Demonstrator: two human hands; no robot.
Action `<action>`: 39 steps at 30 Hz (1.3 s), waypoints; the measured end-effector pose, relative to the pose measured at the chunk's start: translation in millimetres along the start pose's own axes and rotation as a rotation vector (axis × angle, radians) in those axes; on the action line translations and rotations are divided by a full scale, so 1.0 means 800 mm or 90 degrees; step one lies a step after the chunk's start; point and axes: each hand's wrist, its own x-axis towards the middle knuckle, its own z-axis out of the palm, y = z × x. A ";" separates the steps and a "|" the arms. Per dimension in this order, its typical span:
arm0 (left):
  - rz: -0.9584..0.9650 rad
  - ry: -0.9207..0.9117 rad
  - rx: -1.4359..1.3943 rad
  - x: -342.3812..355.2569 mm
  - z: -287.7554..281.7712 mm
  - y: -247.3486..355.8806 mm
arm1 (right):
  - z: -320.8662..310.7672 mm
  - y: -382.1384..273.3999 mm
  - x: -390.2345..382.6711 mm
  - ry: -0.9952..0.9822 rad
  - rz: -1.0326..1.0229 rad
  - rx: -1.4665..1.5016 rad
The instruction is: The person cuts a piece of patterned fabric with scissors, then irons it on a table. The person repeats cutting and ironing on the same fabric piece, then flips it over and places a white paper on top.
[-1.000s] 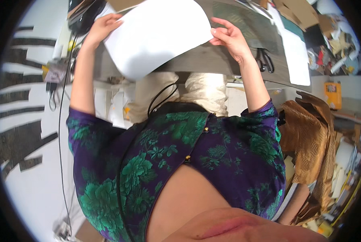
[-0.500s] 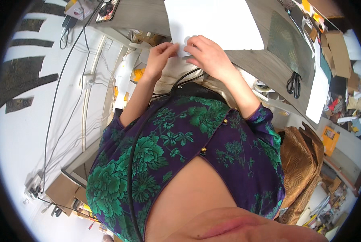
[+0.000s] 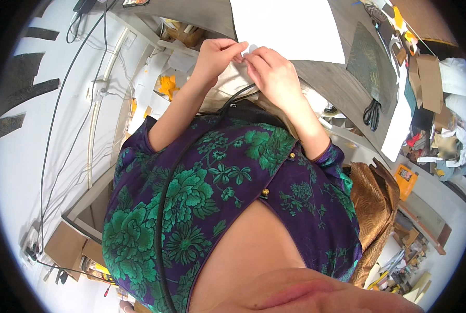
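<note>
- There are two hands and one big sheet of white paper [image 3: 287,26].
- The white paper lies flat on a grey table [image 3: 316,78]. Its near edge is right by the fingers.
- The paper is plain and white, with nothing drawn on it. It has straight sides, and its top runs out of the picture.
- The left hand [image 3: 217,55] has its fingers curled in and pinched at the near edge of the paper.
- The right hand [image 3: 272,73] is pinched the same way, right next to the left hand. The fingertips of both hands meet at one spot.
- Something small and pale sits between the fingertips. I cannot tell what it is.
- One pair of black scissors [image 3: 371,112] lies on the table, off to the right and well apart from the hands.
- One dark green mat [image 3: 371,62] lies to the right of the paper.
- One black cable [image 3: 162,219] runs down the purple and green flowery dress [image 3: 191,193].
</note>
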 end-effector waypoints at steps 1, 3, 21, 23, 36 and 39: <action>0.001 0.001 -0.012 0.000 0.001 0.001 | 0.000 -0.001 0.001 -0.002 0.035 0.025; 0.003 0.002 -0.036 0.000 0.002 0.002 | 0.000 -0.001 0.002 -0.007 0.106 0.074; 0.036 -0.041 -0.082 -0.007 -0.020 -0.003 | 0.009 0.065 0.051 -0.019 0.471 0.590; 0.035 -0.009 -0.085 0.000 -0.026 0.000 | 0.009 0.091 0.064 0.011 0.470 0.582; -0.023 0.041 0.099 0.027 -0.067 0.060 | 0.034 0.187 0.074 0.092 0.571 0.445; 0.197 0.185 0.267 0.049 -0.064 0.062 | 0.041 0.186 0.073 0.092 0.548 0.438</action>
